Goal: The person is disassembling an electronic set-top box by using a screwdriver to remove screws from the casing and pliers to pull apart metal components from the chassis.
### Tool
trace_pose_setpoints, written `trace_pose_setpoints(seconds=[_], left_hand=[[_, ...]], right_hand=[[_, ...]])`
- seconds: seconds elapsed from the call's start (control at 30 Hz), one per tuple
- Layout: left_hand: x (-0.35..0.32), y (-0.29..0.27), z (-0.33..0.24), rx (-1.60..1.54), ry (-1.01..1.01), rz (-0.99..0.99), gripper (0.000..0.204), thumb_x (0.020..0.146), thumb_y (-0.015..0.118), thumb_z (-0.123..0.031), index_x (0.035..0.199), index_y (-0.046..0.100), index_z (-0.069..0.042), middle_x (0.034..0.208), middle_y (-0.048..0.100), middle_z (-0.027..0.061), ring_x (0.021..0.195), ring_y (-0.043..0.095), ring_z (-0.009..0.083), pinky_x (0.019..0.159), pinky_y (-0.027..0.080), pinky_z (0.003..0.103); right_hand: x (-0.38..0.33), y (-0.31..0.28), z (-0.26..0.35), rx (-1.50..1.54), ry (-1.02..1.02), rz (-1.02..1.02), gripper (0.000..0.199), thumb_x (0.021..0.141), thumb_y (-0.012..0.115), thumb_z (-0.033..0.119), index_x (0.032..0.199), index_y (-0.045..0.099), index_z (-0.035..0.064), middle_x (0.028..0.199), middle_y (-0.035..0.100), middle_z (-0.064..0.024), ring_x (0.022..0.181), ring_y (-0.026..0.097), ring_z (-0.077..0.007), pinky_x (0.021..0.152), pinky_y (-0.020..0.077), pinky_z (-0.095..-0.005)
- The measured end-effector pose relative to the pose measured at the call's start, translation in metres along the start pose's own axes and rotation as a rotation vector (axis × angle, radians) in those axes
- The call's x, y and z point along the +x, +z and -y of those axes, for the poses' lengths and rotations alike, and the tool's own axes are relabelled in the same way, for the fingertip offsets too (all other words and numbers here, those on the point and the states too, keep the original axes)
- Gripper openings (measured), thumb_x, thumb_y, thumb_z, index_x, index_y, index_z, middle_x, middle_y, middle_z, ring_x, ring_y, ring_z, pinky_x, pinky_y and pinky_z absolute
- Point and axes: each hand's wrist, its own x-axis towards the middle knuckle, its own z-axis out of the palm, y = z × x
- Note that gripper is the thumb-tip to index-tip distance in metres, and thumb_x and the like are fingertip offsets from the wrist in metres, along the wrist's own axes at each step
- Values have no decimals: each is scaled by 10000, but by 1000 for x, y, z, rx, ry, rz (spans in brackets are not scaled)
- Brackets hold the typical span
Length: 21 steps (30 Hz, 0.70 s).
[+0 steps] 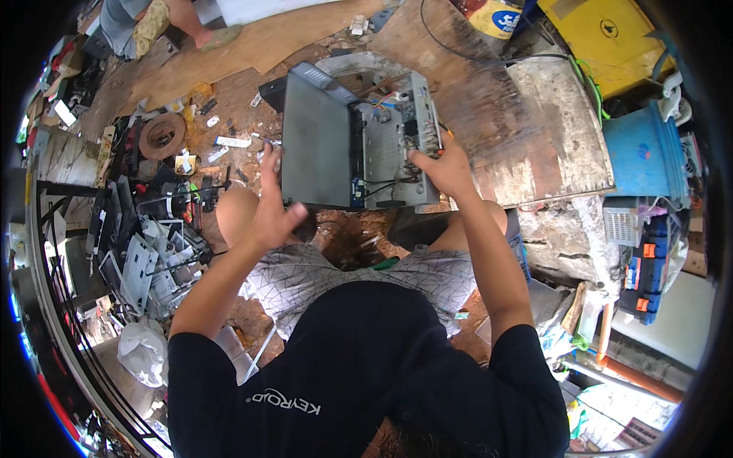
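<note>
Littered ground is lying beyond both hands' fingers; between them, metal case standing open, wires still sitting inside; left hand holding fingers apart, right hand clamping case wall.

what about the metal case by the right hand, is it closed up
No, the metal case is open, with coloured wires showing inside it beside the right hand.

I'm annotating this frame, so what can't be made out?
In the head view:
Right hand: some fingertips, hidden behind the metal case.
Metal case: underside, hidden by the case itself.
Small parts inside it: too small to identify.
Other person: most of the body, cut off by the top edge.
</note>
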Motion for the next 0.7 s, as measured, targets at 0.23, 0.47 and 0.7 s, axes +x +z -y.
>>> trace_pose_setpoints(seconds=[0.23, 0.47, 0.7], left_hand=[[-4, -17, 34, -716, -959, -169, 372, 967, 564, -135, 1225, 534, 132, 1180, 621, 209, 968, 681, 312, 806, 633, 424], [-19, -85, 8, -1331, -510, -299, 378, 1015, 411, -261, 1238, 577, -4, 1132, 698, 176, 985, 716, 289, 837, 599, 418], [-117, -142, 12, -1057, -334, -787, 449, 1010, 483, -325, 1416, 416, -147, 1334, 569, 137, 1117, 627, 288, 921, 512, 459]], right_hand=[[14, 3, -95, 135, 118, -40, 490, 798, 771, 325, 1144, 656, -3, 1011, 712, -142, 885, 671, -213, 824, 517, -344], [17, 0, -86, 356, 46, 9, 331, 877, 693, 189, 1122, 624, -23, 976, 661, -90, 848, 609, -168, 782, 487, -306], [10, -3, -93, 268, 72, 1, 305, 891, 676, 191, 1117, 633, -9, 972, 658, -68, 849, 585, -160, 779, 466, -312]])
